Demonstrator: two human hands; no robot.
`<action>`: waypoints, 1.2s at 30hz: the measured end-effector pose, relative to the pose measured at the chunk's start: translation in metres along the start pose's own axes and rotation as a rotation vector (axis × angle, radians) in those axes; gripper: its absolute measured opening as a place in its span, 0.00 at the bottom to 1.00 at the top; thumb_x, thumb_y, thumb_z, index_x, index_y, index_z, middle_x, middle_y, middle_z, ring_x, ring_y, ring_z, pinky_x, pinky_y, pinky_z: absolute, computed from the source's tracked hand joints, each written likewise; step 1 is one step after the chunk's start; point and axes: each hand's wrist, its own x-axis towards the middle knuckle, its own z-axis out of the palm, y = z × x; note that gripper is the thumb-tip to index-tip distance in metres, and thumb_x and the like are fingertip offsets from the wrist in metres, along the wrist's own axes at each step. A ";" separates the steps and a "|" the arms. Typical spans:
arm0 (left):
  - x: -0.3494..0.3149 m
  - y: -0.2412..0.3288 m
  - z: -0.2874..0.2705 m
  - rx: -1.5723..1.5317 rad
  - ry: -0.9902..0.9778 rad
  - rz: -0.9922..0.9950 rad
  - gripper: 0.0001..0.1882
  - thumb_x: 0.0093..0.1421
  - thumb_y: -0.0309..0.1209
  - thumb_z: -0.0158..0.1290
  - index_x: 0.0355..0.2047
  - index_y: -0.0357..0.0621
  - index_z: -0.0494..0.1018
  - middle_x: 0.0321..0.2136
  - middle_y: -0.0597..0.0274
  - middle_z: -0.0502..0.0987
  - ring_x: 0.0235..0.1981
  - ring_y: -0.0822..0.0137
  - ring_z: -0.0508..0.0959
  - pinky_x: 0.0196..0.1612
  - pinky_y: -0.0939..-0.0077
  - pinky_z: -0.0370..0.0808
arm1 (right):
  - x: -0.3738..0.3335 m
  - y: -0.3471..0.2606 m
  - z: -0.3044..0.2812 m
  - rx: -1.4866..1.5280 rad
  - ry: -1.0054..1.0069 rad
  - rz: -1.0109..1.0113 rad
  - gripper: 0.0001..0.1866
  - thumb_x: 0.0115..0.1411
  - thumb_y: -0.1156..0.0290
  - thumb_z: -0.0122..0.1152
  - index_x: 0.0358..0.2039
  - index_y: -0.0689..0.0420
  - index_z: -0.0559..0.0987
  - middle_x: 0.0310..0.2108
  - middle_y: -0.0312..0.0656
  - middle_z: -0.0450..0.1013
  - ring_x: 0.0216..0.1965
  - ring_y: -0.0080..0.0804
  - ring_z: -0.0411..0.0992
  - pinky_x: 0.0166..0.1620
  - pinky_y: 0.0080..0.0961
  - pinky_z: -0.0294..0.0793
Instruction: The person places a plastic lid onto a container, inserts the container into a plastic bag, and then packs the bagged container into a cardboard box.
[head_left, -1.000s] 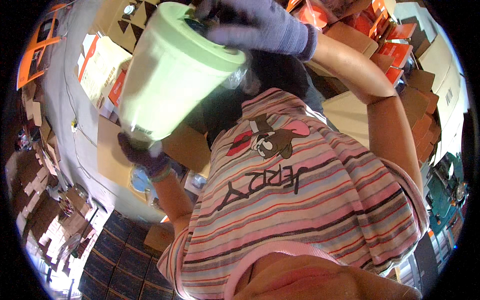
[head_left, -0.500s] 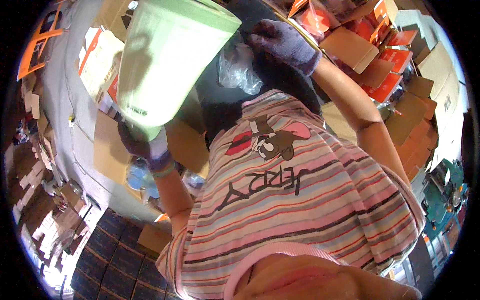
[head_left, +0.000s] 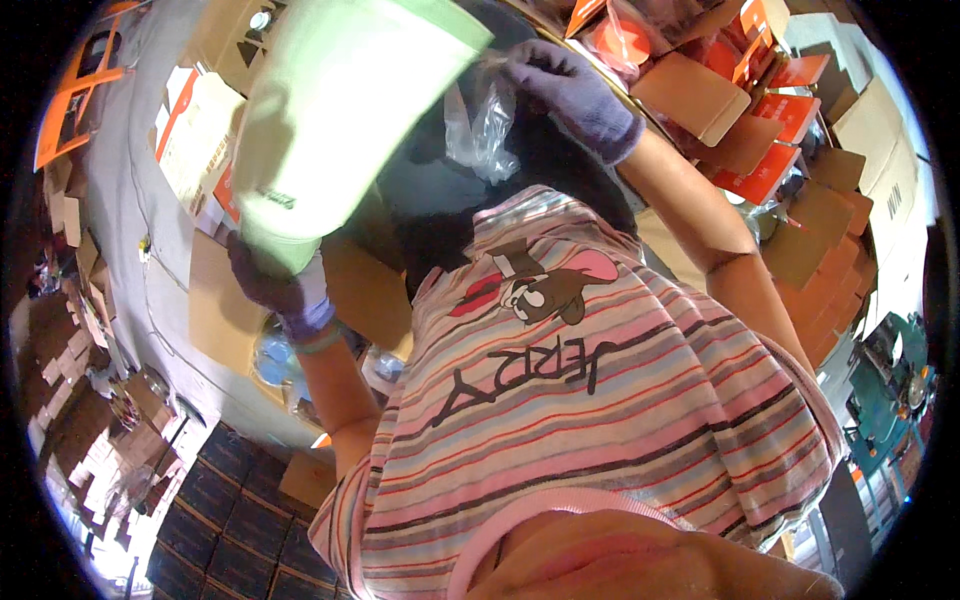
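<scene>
A large pale green tapered container [head_left: 330, 120], wide at its upper right rim and narrow at its lower end, leans across the upper left. My left hand [head_left: 275, 280], in a dark purple-grey glove, is closed around the narrow end from below. Most of those fingers are behind the container. My right hand [head_left: 585, 105], gloved alike, is pinched near the container's rim. From its fingertips hangs a crumpled clear plastic bag [head_left: 485, 135], over a dark surface [head_left: 430, 190].
Open cardboard boxes and orange-and-white cartons [head_left: 765, 140] are piled at the upper right. A brown cardboard box [head_left: 220, 310] with clear plastic items stands by my left wrist. Dark stacked boxes [head_left: 235, 520] are at the lower left, and green machinery [head_left: 885, 390] at the far right.
My right hand's fingers have turned to a pinch, and the plastic bag now stretches up to them. The container has tilted and shifted slightly, with my left hand still holding its narrow end.
</scene>
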 end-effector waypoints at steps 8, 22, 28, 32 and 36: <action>0.029 0.063 0.012 -0.894 -0.293 -0.659 0.27 0.63 0.41 0.44 0.57 0.34 0.62 0.51 0.47 0.70 0.52 0.55 0.71 0.55 0.64 0.69 | -0.024 -0.039 -0.004 0.402 0.329 -0.060 0.11 0.63 0.68 0.57 0.42 0.60 0.77 0.34 0.33 0.75 0.34 0.18 0.71 0.38 0.16 0.71; 0.023 0.082 0.032 -0.281 -0.318 -0.048 0.36 0.46 0.28 0.65 0.55 0.34 0.63 0.51 0.48 0.70 0.49 0.54 0.73 0.49 0.62 0.74 | -0.042 -0.020 0.078 -0.516 -0.094 -0.808 0.09 0.58 0.69 0.56 0.40 0.52 0.77 0.31 0.38 0.73 0.31 0.38 0.74 0.34 0.32 0.75; 0.017 0.095 0.029 -0.362 -0.438 -0.149 0.34 0.59 0.48 0.52 0.60 0.42 0.58 0.58 0.51 0.65 0.56 0.53 0.68 0.53 0.56 0.72 | -0.016 0.016 0.040 -0.901 -0.061 -0.759 0.16 0.48 0.74 0.61 0.41 0.50 0.77 0.39 0.42 0.71 0.42 0.42 0.72 0.41 0.33 0.75; 0.004 0.081 0.028 -1.359 -0.246 -0.717 0.34 0.60 0.39 0.55 0.62 0.42 0.55 0.59 0.52 0.63 0.58 0.57 0.66 0.56 0.60 0.70 | -0.043 0.030 0.105 -0.598 -0.424 -0.812 0.12 0.52 0.71 0.56 0.39 0.45 0.76 0.39 0.37 0.71 0.39 0.38 0.71 0.39 0.33 0.75; -0.016 0.028 0.039 -1.841 -0.209 -0.904 0.30 0.66 0.46 0.40 0.65 0.46 0.54 0.61 0.55 0.60 0.61 0.56 0.62 0.63 0.59 0.60 | -0.039 0.012 0.108 -0.731 -0.645 -0.757 0.14 0.52 0.71 0.55 0.41 0.46 0.75 0.43 0.38 0.70 0.40 0.38 0.71 0.41 0.31 0.76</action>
